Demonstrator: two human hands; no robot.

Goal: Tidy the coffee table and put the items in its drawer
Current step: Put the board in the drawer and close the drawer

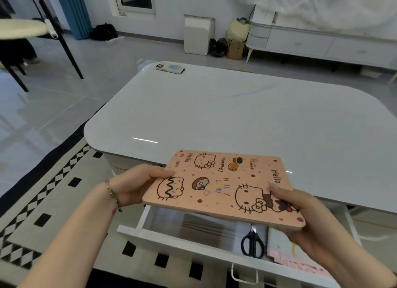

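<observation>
Left hand (137, 184) and right hand (300, 219) grip the flat pink cartoon-printed board (223, 186) over the open white drawer (171, 238); tilted, it might snag the black-handled scissors (253, 242).

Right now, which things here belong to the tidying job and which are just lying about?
Job: pink cartoon board, gripped by left hand and right hand above the open drawer; scissors inside; coffee table; phone on its far corner, probably.
Lying about: white bin, dark bags, cardboard box, rug.

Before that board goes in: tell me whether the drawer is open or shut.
Open. The drawer is pulled out from under the table, and scissors show inside.
</observation>
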